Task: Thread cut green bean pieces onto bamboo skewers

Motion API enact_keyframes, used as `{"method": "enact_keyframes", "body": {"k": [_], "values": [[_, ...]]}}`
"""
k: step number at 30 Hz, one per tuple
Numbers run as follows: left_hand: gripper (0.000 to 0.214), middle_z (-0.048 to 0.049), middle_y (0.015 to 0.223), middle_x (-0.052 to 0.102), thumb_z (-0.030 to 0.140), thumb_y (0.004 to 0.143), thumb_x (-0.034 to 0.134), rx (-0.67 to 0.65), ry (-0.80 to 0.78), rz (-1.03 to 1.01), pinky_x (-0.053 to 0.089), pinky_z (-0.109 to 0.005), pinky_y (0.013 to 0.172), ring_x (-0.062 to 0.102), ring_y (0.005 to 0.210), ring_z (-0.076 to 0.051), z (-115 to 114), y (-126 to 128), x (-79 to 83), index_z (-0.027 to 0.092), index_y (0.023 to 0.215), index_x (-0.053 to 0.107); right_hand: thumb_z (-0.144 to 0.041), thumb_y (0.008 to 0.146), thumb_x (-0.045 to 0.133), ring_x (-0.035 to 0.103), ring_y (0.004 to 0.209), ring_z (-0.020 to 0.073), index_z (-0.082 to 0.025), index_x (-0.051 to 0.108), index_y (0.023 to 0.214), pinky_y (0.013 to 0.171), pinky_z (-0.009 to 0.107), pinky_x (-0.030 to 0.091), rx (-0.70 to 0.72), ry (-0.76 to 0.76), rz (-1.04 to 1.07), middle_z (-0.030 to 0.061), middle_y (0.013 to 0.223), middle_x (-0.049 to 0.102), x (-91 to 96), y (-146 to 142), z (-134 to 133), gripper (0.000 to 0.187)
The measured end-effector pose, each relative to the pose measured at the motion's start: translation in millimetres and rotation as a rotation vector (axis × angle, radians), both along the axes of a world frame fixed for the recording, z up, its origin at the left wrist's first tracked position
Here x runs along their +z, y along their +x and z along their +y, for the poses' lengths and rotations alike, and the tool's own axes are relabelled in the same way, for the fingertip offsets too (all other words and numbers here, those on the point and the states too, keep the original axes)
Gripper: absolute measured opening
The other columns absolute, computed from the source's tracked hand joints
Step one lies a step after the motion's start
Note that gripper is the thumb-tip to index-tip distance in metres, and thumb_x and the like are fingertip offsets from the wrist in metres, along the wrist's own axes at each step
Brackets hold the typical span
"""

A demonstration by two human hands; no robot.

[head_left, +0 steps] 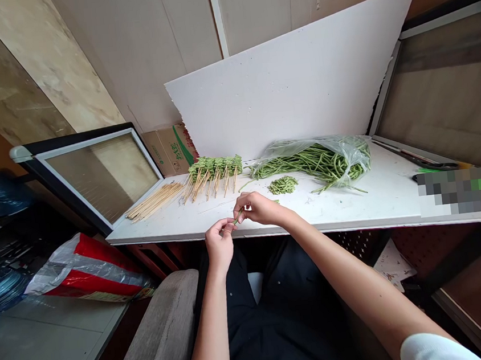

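Note:
My left hand (220, 240) and my right hand (259, 207) meet at the near edge of the white table (380, 199). Both pinch a thin green bean piece on a skewer (238, 217) between their fingertips. Behind them lies a small heap of cut green bean pieces (283, 184). A clear plastic bag of long green beans (320, 160) lies farther back to the right. Finished bean skewers (213, 172) are laid in a row at the back left, beside a pile of bare bamboo skewers (154, 201).
A large white board (298, 76) leans on the wall behind the table. A glass-lidded chest (93, 172) stands at the left, with a cardboard box (171, 149) behind it. A red and white bag (84, 271) lies below left. Tools (428, 163) lie at the right.

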State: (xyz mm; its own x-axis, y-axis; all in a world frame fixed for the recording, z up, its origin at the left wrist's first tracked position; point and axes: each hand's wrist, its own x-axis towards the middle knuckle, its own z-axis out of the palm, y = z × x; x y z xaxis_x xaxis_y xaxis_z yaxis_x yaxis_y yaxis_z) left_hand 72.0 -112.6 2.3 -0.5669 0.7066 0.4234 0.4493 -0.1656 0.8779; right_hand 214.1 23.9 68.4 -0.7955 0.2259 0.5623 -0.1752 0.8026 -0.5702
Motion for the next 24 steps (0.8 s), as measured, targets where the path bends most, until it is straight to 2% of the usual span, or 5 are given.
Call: {"method": "enact_keyframes", "body": {"k": [6, 10, 15, 21, 24], "values": [[0.027, -0.0053, 0.075, 0.075, 0.04, 0.093, 0.066, -0.125, -0.046, 0.014, 0.049, -0.032, 0.084, 0.068, 0.077, -0.022, -2, -1, 0.1, 0.017, 0.091, 0.081, -0.018, 0.085, 0.078, 0.069, 0.077, 0.0175, -0.016, 0.081, 0.091, 0.076, 0.028, 0.051, 0.177, -0.22, -0.084, 0.0052, 0.08, 0.076, -9.0, 1, 13, 0.007], [0.032, -0.0048, 0.074, 0.073, 0.045, 0.093, 0.067, -0.226, -0.062, -0.016, 0.048, -0.03, 0.08, 0.065, 0.074, -0.021, -2, 0, -0.3, 0.016, 0.088, 0.081, -0.034, 0.082, 0.083, 0.07, 0.076, 0.0172, -0.014, 0.08, 0.09, 0.079, 0.029, 0.054, 0.283, -0.361, -0.142, 0.0056, 0.081, 0.076, -15.1, 2, 23, 0.021], [0.043, -0.0071, 0.077, 0.074, 0.051, 0.094, 0.066, -0.344, -0.054, -0.046, 0.046, -0.03, 0.081, 0.066, 0.078, -0.021, -2, 7, 0.6, 0.015, 0.07, 0.072, -0.041, 0.082, 0.084, 0.068, 0.074, 0.0158, -0.013, 0.077, 0.091, 0.077, 0.029, 0.055, 0.397, -0.475, -0.24, 0.0057, 0.081, 0.075, -14.1, 9, 25, 0.03], [0.046, -0.0081, 0.074, 0.073, 0.056, 0.091, 0.069, -0.399, -0.045, -0.121, 0.049, -0.032, 0.082, 0.067, 0.076, -0.022, 2, 16, 2.4, 0.015, 0.071, 0.073, -0.043, 0.081, 0.084, 0.065, 0.068, 0.0135, -0.012, 0.076, 0.087, 0.07, 0.027, 0.053, 0.443, -0.513, -0.261, 0.0042, 0.078, 0.073, -11.6, 14, 26, 0.032], [0.045, -0.0078, 0.074, 0.073, 0.058, 0.089, 0.072, -0.382, -0.042, -0.203, 0.051, -0.034, 0.084, 0.068, 0.077, -0.022, 5, 15, 4.0, 0.015, 0.078, 0.076, -0.038, 0.083, 0.082, 0.065, 0.07, 0.0145, -0.014, 0.078, 0.088, 0.072, 0.028, 0.053, 0.341, -0.446, -0.185, 0.0044, 0.081, 0.073, -8.6, 12, 24, 0.025]]}}
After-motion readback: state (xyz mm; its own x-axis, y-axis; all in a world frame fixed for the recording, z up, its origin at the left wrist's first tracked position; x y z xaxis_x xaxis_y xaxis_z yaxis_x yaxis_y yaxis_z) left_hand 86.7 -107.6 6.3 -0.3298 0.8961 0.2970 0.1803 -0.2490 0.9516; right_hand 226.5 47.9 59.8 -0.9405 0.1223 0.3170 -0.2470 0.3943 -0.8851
